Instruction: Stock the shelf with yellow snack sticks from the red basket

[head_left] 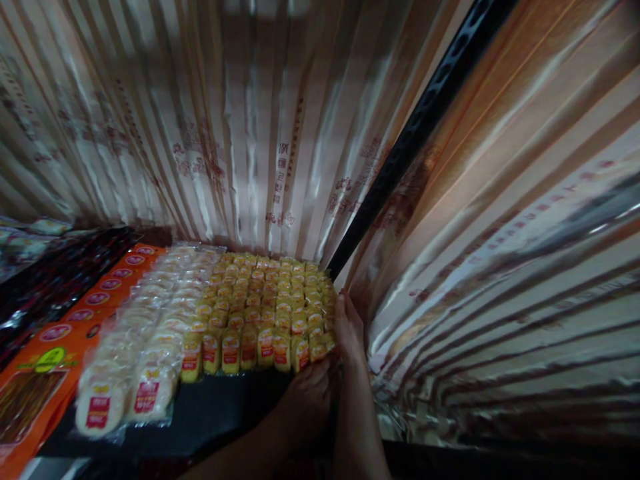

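Many small yellow wrapped cakes [265,347] with red labels stand in tight rows on a dark shelf [225,407]. My right hand [349,330] lies flat along the right side of these rows, fingers stretched toward the back. At the front right corner, my left hand [313,387] reaches in from below, its fingers laid against the nearest cakes. Dim light and blur partly hide the left fingertips. Neither hand shows anything clearly gripped.
Left of the cakes are rows of white round packaged cakes [155,393], then orange packs [65,347] and dark shiny packs [55,287]. A black perforated post [400,153] slants up behind the right corner. Printed, pleated plastic sheeting [270,120] covers the back and right.
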A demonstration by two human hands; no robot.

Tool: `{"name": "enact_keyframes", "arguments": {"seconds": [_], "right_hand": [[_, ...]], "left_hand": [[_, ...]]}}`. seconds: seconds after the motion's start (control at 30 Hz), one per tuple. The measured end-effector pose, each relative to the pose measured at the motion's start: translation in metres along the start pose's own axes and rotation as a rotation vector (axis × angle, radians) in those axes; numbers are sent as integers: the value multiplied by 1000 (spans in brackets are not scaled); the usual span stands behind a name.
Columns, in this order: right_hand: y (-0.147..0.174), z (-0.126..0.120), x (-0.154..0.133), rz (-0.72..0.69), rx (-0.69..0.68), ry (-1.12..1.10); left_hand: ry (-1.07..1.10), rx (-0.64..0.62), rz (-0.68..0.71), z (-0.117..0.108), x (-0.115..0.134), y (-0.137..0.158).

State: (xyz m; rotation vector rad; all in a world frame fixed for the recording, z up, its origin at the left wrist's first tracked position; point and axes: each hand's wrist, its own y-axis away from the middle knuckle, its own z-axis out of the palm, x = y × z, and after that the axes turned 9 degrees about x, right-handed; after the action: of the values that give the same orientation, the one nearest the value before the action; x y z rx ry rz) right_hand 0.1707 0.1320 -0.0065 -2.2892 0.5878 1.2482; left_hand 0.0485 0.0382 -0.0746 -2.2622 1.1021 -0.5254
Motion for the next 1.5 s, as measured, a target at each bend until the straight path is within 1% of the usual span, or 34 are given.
{"name": "enact_keyframes", "arguments": {"seconds": [0.13, 0.27, 0.4, 0.5, 0.7, 0.83, 0.93, 1.13, 1.27, 1.37, 1.43, 1.5], "right_hand": [[-10, 8, 12, 72, -97, -109], [-13, 5, 13, 110, -159, -171], [-16, 2, 2, 120, -116, -111], [-20, 1, -3, 150, -92, -107], [-26, 5, -1, 84, -171, -235], [-31, 10, 1, 105, -205, -270], [-35, 13, 3, 114, -200, -271], [-39, 9, -4, 126, -124, -188], [-31, -3, -13, 108, 48, -79], [-9, -15, -13, 56, 168, -105], [14, -21, -7, 23, 273, -130], [39, -27, 1, -29, 365, -68]], "left_hand": [[43, -30, -16, -7, 0, -5], [84, -48, -32, -9, 0, -5], [121, -84, -37, -11, 0, -7], [138, -95, -31, -12, 0, -9], [183, -95, -52, -13, 0, -12], [211, -70, -61, -13, 0, -16], [211, -72, -56, -12, 1, -16], [166, -73, -42, -12, 1, -14], [124, -106, -37, -11, 1, -10], [95, -103, -33, -9, 0, -7], [77, -43, -15, -7, 0, -5], [68, 29, 20, -5, -1, -4]]}}
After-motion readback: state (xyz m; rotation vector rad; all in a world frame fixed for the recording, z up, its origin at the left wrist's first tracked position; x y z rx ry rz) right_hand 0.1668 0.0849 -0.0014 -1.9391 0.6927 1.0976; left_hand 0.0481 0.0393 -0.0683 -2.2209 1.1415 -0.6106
